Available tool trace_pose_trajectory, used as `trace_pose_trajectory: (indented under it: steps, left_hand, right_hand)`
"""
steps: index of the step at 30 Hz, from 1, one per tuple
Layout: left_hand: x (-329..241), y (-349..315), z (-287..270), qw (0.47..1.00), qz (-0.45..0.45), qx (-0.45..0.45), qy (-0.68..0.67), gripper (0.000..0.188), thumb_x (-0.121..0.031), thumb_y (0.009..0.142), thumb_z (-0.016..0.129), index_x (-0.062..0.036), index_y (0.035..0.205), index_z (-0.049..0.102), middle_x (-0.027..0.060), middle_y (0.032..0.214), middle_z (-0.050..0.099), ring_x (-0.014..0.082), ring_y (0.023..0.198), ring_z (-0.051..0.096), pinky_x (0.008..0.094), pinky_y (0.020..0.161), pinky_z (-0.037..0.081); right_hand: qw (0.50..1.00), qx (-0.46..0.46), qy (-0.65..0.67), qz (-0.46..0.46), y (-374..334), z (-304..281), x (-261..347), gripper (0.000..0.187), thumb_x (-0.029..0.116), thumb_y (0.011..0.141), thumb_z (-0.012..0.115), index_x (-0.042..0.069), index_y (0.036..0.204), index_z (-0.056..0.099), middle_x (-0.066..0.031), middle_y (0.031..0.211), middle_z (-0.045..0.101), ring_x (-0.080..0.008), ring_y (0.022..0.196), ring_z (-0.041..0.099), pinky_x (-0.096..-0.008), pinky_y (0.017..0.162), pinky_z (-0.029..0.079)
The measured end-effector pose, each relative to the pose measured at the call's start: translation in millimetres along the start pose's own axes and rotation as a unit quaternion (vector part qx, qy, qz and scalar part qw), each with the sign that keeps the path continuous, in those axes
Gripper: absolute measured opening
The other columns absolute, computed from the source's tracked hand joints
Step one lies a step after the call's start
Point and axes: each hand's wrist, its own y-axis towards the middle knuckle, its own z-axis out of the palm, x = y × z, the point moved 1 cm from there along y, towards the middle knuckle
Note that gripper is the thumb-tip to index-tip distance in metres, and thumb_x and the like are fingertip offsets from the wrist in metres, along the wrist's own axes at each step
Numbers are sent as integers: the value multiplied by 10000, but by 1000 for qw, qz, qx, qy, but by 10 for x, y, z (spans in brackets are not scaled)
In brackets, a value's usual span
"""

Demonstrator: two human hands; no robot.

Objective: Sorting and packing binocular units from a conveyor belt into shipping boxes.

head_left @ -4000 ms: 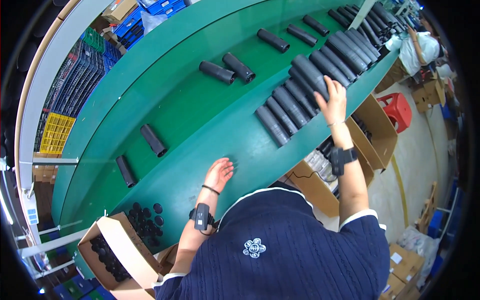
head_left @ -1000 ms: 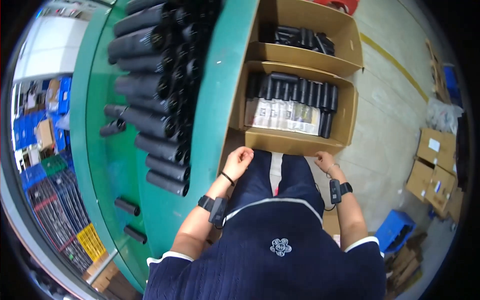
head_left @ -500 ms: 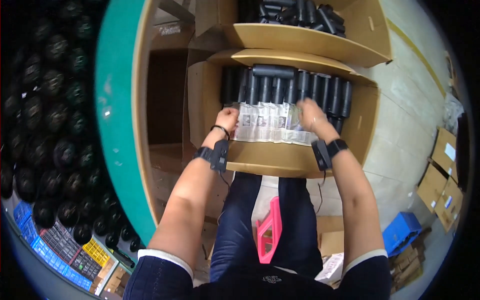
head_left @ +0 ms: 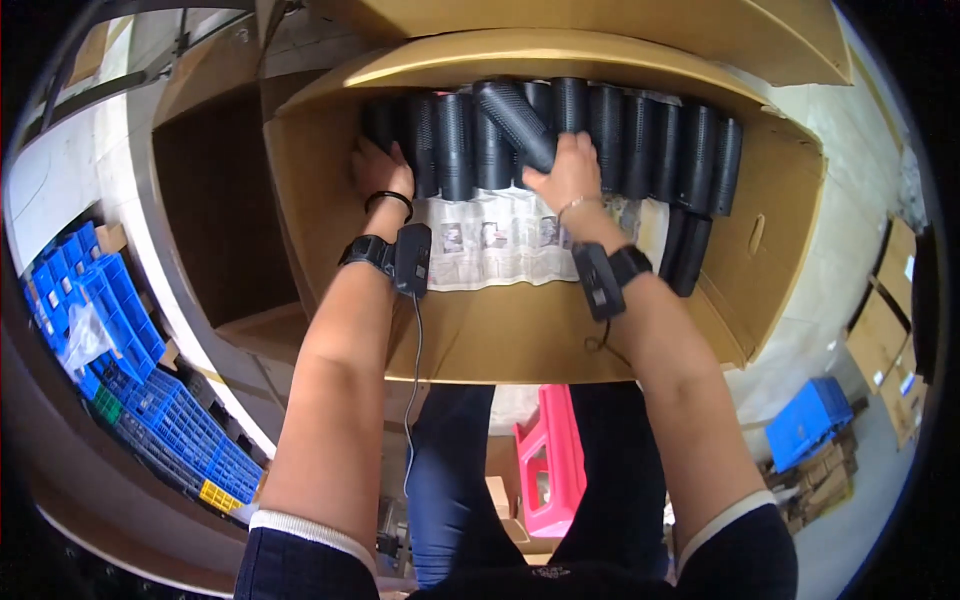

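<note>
A row of black cylinders [head_left: 455,150] with textured sides stands across the far side of an open cardboard box [head_left: 480,335]. One black cylinder [head_left: 515,125] lies slantwise over the row, its lower end between the thumb and fingers of my right hand [head_left: 570,180], which is closed on it. At the row's left end, my left hand [head_left: 385,172] has its thumb and fingers about the lower end of the leftmost black cylinder [head_left: 380,122]; its fingertips are partly hidden. Printed paper [head_left: 490,235] lies in the box just below the row.
More black cylinders [head_left: 690,250] sit lower at the box's right side. Another cardboard box [head_left: 225,200] stands to the left, and a box flap [head_left: 700,35] rises beyond. Between my legs is a pink plastic stool [head_left: 552,465]. Blue crates [head_left: 120,310] stand far left.
My view has shifted closer to the box. The cylinder that lay level across the row now slants, with my right hand at its end. My left hand has moved up to the leftmost cylinder.
</note>
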Motion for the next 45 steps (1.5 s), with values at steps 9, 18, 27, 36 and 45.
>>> trace_pose_trajectory:
  steps: [9,18,27,36,45]
  left_hand:
    - [-66,43,85,993,-41,-22,106,375,-258,831,604,-20,1088,470,233,1076,498,373,989,524,434,835,454]
    - [-44,-3,-9,997,19,7,72,323,-172,820,591,-13,1075,471,203,1017,514,363,952,538,447,817,443]
    - [-122,13,-10,999,-16,-23,42,589,-97,762,624,6,1285,374,233,1139,479,375,1047,479,445,906,405]
    - [27,-286,-265,984,112,-139,-27,662,-124,744,671,15,1311,361,245,1147,454,399,1063,436,454,923,357]
    - [61,140,-35,893,86,256,-360,1022,-412,624,818,-14,1372,246,240,1323,383,336,1202,431,403,991,378]
  right_hand:
    - [989,-85,80,87,-121,-66,-583,589,329,855,587,-1,1305,399,-247,1163,467,-381,1104,451,-420,942,382]
    - [969,-118,-113,186,290,32,-580,556,337,831,615,25,1259,444,-255,1114,492,-411,1031,493,-459,848,460]
    - [969,-189,-120,106,70,183,-638,461,232,832,610,-6,1199,465,-211,1124,501,-388,1049,482,-448,882,425]
    - [982,-189,24,-19,-71,-127,-726,456,114,853,583,-47,1247,420,-261,1155,471,-414,1057,489,-418,936,400]
    - [782,196,571,158,426,63,-959,767,269,767,733,63,1380,321,-77,1129,558,-184,1050,531,-306,901,418]
